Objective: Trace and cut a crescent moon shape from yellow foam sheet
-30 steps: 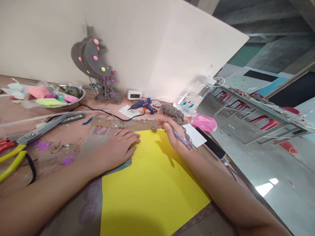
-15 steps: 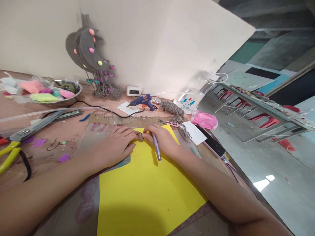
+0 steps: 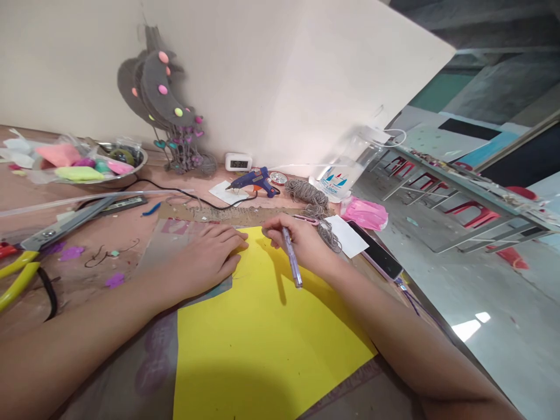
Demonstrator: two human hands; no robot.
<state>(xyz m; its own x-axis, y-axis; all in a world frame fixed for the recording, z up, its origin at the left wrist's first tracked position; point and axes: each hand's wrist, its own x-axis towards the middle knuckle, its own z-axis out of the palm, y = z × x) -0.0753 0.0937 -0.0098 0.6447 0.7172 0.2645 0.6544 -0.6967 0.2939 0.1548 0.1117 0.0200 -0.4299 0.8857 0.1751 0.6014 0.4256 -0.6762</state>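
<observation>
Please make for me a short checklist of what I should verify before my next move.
1. Left hand steadying the yellow sheet: ok, its fingers rest at the upper left edge.
2. Purple pen in the right hand: ok, held.
3. Sheet free of specks: not ok, a few small dark ones show.
4. Scissors away from the sheet: ok, they lie to the left.
5. Glue gun cool: cannot tell; it lies beyond the sheet.

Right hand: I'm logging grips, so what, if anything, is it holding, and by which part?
The right hand holds a purple pen by its far end and pinches a small grey lump, held part unclear.
</observation>
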